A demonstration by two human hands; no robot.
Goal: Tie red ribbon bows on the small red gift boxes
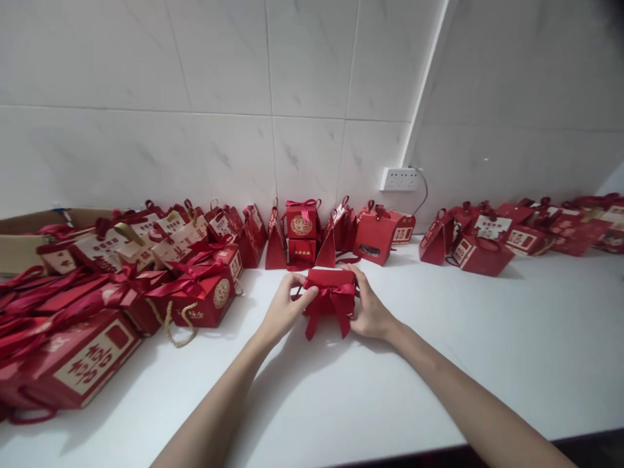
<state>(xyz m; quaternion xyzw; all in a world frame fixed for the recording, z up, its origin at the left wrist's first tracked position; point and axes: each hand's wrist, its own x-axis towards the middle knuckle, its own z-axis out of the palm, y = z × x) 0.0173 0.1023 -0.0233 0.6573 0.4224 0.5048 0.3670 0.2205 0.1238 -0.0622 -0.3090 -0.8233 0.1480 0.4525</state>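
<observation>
Between my hands is a small red gift box [330,279] with a red ribbon bow [333,296] on its near face, the two tails hanging down. My left hand [291,302] grips the box's left side, its thumb lying over the front by the bow. Around the right side my right hand [368,305] is closed, fingers at the top edge and thumb low. Just behind the box, two red boxes [301,224] are stacked, the upper one tied with a ribbon and bearing a gold round emblem. Red triangular boxes [276,244] flank that stack.
Many red gift boxes [97,357] with ribbons crowd the left of the white table [439,351]. More red boxes [487,250] line the wall at right. An open cardboard carton [22,250] stands at far left. A power strip [400,179] with a cable hangs on the tiled wall.
</observation>
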